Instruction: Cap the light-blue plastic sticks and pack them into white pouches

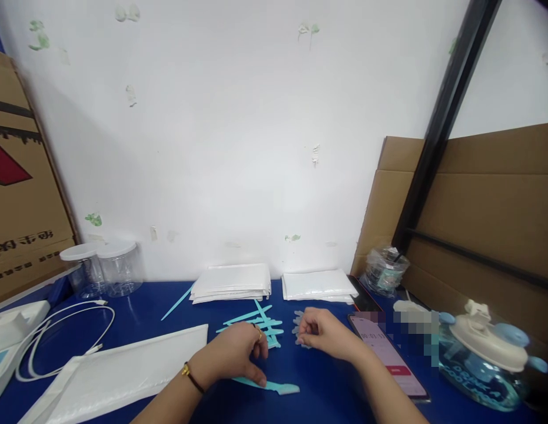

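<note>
My left hand (245,353) is over the blue table, fingers bent and apart, its thumb beside a single teal plastic tool (282,388) that lies on the surface. Just beyond its fingers is a loose pile of teal sticks (261,318). To the right, my right hand (315,331) has its fingers pinched together beside a small stack of translucent pieces (297,321); whatever is between its fingertips is too small to name. Another teal stick (176,301) lies apart at the back left.
White padded envelopes stand in two stacks (232,281) (318,285) by the wall; a larger envelope (123,371) lies left. Clear jars (121,271), a white cable (53,315) and a scale are left. A phone (388,359), wrapped cup (385,272) and bottle (483,359) are right.
</note>
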